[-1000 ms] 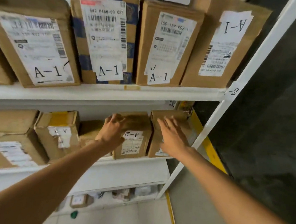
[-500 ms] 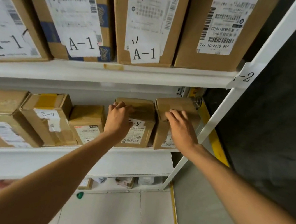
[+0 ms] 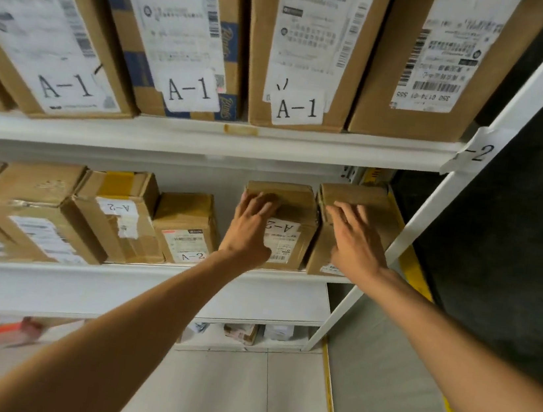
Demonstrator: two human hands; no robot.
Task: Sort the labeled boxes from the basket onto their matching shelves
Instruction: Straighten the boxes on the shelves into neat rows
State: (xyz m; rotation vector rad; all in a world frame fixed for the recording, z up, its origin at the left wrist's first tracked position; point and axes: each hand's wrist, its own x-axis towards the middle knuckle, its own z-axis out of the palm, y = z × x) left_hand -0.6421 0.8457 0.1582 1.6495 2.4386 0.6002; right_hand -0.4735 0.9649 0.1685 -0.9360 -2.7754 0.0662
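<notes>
Head view is showing both hands working at the right end of the middle shelf [image 3: 46,283]. The left hand [image 3: 249,234] is pressing, fingers nearly straight, on the top front edge of the A-2 box [image 3: 297,209]. The right hand [image 3: 354,244] is lying flat, fingers spread, on the end box [image 3: 358,194] just beside it. Neither is gripping. Both boxes are standing upright, straight ahead of the hands, so a level push inward is probably coming.

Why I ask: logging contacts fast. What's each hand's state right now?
Left hand: open, fingers laid on the A-2 box at its upper front.
Right hand: open, fingers resting on the end box beside it.
</notes>
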